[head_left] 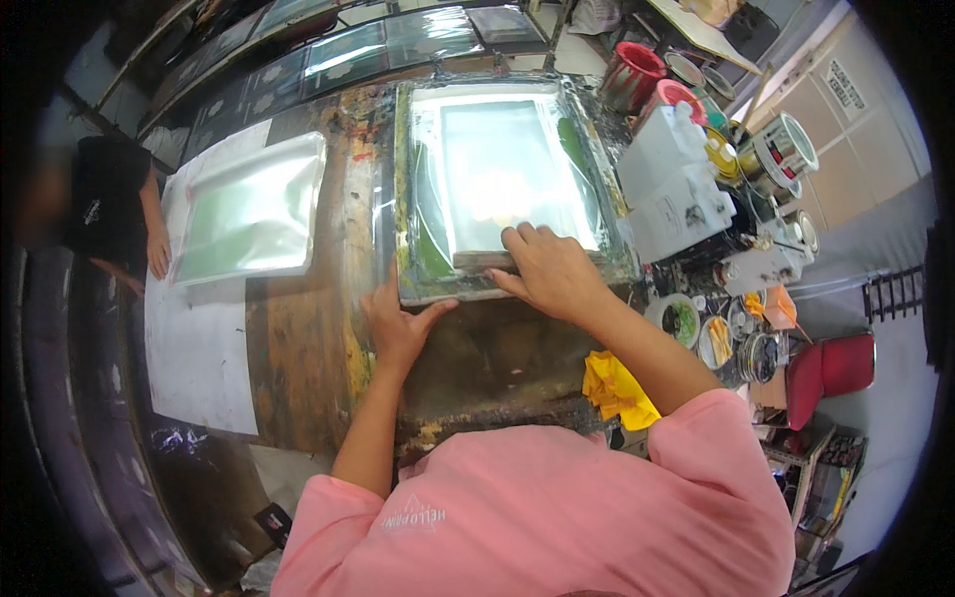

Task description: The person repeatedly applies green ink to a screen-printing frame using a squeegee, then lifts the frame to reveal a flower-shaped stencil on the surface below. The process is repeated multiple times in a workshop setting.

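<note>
A screen printing frame (406, 199) lies on the stained worktable in front of me, its pale mesh reflecting bright light. Green areas show along both sides of the mesh. My right hand (549, 271) is closed on a squeegee (483, 260), which rests across the near end of the screen. At the frame's near left corner, my left hand (394, 326) grips the edge; its thumb lies along the front side and the other fingers are partly hidden at the left side.
On the left, a person's hand (158, 253) is beside a shiny clear sheet (249, 209) on white paper (204, 368). Paint cans (788, 144), white jugs (676, 204) and small bowls crowd the right. A yellow cloth (619, 390) lies near my right forearm. Glossy sheets (343, 55) fill racks behind.
</note>
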The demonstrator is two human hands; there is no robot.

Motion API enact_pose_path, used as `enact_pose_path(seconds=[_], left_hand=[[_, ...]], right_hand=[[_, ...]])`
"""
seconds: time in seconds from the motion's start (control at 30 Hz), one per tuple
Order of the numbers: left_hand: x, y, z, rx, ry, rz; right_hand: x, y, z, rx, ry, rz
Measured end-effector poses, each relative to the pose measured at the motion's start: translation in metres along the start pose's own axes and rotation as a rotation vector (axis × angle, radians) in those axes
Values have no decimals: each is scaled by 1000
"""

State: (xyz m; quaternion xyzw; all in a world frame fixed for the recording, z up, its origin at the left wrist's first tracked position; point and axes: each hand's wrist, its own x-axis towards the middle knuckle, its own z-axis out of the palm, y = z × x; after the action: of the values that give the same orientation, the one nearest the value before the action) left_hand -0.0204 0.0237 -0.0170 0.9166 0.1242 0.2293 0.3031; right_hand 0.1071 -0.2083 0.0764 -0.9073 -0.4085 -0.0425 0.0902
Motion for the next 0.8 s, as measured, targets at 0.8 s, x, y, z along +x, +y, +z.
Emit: enact_pose_path(seconds=[0.8], left_hand=[[50,53,5,31,-97,42]], right_hand=[[164,34,-203,-88,613,-34]])
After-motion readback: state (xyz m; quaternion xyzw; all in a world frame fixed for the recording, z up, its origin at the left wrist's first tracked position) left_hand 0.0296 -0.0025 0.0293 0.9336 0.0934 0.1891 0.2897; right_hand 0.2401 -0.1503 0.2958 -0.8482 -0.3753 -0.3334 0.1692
